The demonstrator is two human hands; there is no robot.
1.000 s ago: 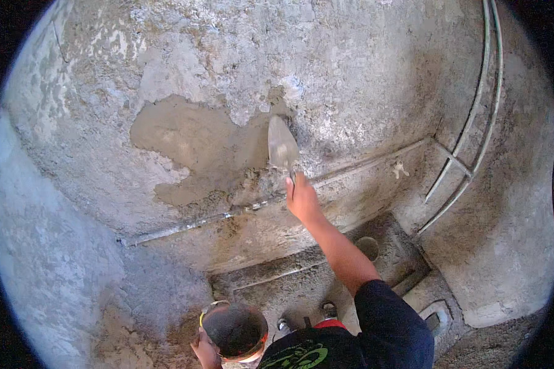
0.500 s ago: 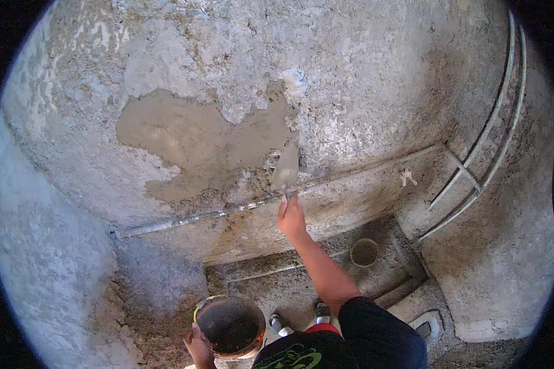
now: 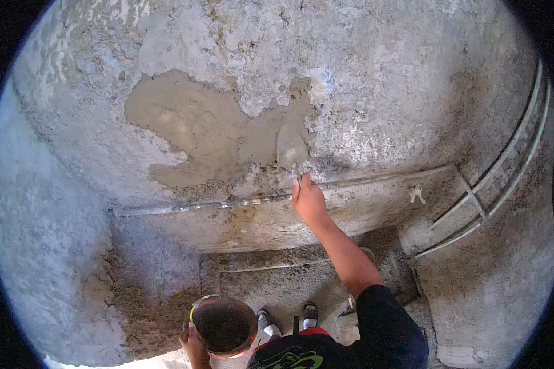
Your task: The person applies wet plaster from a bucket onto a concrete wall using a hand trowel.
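Note:
My right hand (image 3: 309,200) is closed around the handle of a trowel (image 3: 291,147). The trowel's blade lies against the lower right part of a smooth, wet-looking mortar patch (image 3: 197,123) on the rough grey wall (image 3: 388,92). At the lower left, my left hand (image 3: 194,345) grips the rim of a round bucket (image 3: 226,326). The bucket has a yellow piece along its left edge and dark contents that I cannot make out. Only some fingers of the left hand show beside the bucket.
A pipe (image 3: 375,179) runs along the wall below the patch and meets curved pipes (image 3: 505,154) at the right. A small tap-like fitting (image 3: 417,194) sits under it. Below lies a concrete ledge (image 3: 271,280). A round rim shows partly behind my right forearm.
The trowel has moved up and left across the wall onto the patch's lower right edge, with my right hand following. The view has shifted slightly. My left hand still holds the bucket.

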